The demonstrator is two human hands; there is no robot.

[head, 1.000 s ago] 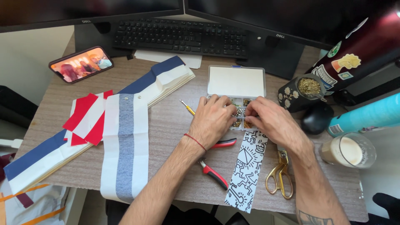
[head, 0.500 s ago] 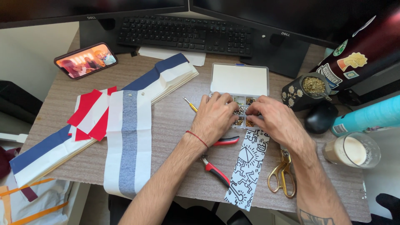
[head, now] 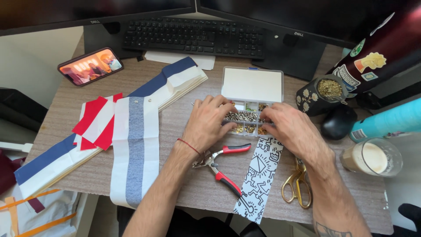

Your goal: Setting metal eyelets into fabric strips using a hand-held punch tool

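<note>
L hand (head: 209,125): thin red string bracelet at wrist | R hand (head: 294,131): no rings | forearms bare, no sleeves, dark tattoo near R elbow

Head view — steeply down, close

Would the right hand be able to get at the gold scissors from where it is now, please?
Probably yes: the right hand rests on the compartment box, and the gold scissors lie uncovered just beside that forearm.

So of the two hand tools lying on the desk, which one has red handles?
The pliers, lying just below the left hand. The other tool, the scissors under the right forearm, is gold all over.
</note>
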